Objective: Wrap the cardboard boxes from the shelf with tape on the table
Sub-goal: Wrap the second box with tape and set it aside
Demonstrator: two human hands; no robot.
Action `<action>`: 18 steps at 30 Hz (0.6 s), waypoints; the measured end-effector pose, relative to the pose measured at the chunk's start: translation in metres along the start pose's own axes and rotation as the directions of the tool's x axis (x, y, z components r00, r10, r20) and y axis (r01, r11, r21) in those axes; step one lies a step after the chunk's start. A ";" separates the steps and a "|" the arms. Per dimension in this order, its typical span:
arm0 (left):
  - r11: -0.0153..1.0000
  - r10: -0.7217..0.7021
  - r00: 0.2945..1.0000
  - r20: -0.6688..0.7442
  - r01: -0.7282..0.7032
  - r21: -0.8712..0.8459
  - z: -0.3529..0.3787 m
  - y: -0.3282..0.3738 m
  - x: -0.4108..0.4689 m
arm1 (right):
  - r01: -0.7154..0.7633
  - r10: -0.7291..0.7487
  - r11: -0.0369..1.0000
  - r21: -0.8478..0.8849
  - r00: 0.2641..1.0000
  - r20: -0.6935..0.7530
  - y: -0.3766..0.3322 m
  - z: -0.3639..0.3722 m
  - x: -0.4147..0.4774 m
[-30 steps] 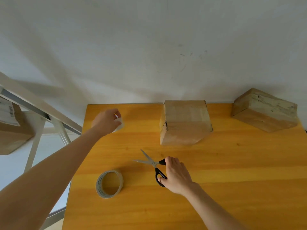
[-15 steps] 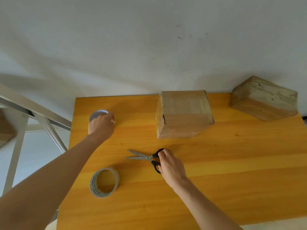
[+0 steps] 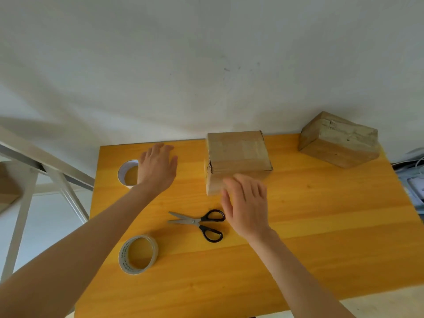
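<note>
A taped cardboard box (image 3: 237, 154) stands at the back middle of the orange table (image 3: 321, 214). A second cardboard box (image 3: 337, 141) sits at the back right corner. My left hand (image 3: 157, 168) hovers with spread fingers just right of a white tape roll (image 3: 125, 172) near the back left edge, holding nothing. My right hand (image 3: 246, 205) is open and raised in front of the middle box, covering its lower front edge. Black-handled scissors (image 3: 202, 223) lie on the table left of my right wrist. A clear tape roll (image 3: 137, 254) lies at the front left.
A white metal shelf frame (image 3: 46, 166) stands left of the table, with part of a cardboard box (image 3: 6, 189) on it. The wall runs directly behind the table. Cables and white devices (image 3: 413, 180) lie past the right edge.
My right hand let go of the scissors, now flat on the table, and rose toward the middle box. My left hand released the white tape roll and opened, shifting right.
</note>
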State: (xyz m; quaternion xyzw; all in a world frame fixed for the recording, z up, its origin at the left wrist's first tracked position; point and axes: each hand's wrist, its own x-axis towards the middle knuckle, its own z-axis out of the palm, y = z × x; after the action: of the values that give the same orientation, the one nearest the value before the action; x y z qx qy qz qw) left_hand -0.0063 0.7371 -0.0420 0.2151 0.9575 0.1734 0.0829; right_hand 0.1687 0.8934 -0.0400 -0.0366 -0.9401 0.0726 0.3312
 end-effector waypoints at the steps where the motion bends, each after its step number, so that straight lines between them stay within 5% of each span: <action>1: 0.993 0.058 0.997 -0.050 -0.063 -0.095 -0.006 0.018 -0.001 | -0.070 0.069 0.997 -0.022 0.996 -0.059 0.007 -0.007 0.013; 3: 0.950 0.168 0.980 -0.103 -0.189 -0.249 -0.017 0.054 -0.007 | -0.203 0.200 0.977 -0.068 0.978 -0.050 0.021 -0.017 0.035; 5: 0.903 0.271 0.959 -0.083 -0.283 -0.322 -0.021 0.085 -0.013 | -0.279 0.296 0.949 -0.147 0.949 0.106 0.033 -0.021 0.049; 9: 0.898 0.363 0.930 0.057 -0.333 -0.288 -0.012 0.108 -0.011 | -0.241 0.316 0.946 -0.218 0.838 0.446 0.049 -0.016 0.055; 15: 0.916 0.396 0.911 0.119 -0.383 -0.116 0.008 0.106 -0.012 | -0.390 0.304 0.918 0.068 0.805 0.510 0.054 -0.014 0.048; 17: 0.922 0.385 0.916 0.116 -0.377 -0.085 0.005 0.106 -0.011 | -0.585 0.403 0.768 0.260 0.758 0.513 0.059 -0.013 0.048; 18: 0.929 0.370 0.921 0.120 -0.366 -0.053 0.002 0.109 -0.010 | -0.708 0.475 0.612 0.353 0.686 0.552 0.061 -0.013 0.050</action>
State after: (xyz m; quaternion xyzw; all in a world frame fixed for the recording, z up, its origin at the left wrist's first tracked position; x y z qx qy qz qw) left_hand 0.0450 0.8253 -0.0033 0.4005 0.8901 0.1859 0.1134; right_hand 0.1391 0.9604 -0.0092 -0.2416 -0.8569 0.4480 0.0811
